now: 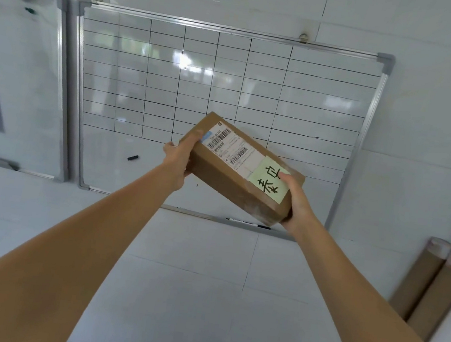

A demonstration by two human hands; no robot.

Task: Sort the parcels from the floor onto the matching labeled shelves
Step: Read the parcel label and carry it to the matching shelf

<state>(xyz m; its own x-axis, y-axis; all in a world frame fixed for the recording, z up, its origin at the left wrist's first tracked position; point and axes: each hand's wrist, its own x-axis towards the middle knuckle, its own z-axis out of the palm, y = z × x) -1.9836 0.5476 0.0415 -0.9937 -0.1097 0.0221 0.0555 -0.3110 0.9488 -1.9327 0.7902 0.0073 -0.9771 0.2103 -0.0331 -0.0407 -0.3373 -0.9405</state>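
A brown cardboard parcel (223,176) is held up in front of me with both hands, tilted down to the right. On its top face are a white shipping label with barcodes and a pale yellow note with handwritten black characters. My left hand (178,161) grips the parcel's left end. My right hand (296,202) grips its lower right end, thumb on the yellow note. No shelves or floor parcels are in view.
A gridded whiteboard (315,102) hangs on the white tiled wall behind the parcel, with a marker on its lower tray. A second board (24,70) hangs at the left. Two brown cardboard tubes (434,287) lean at the right.
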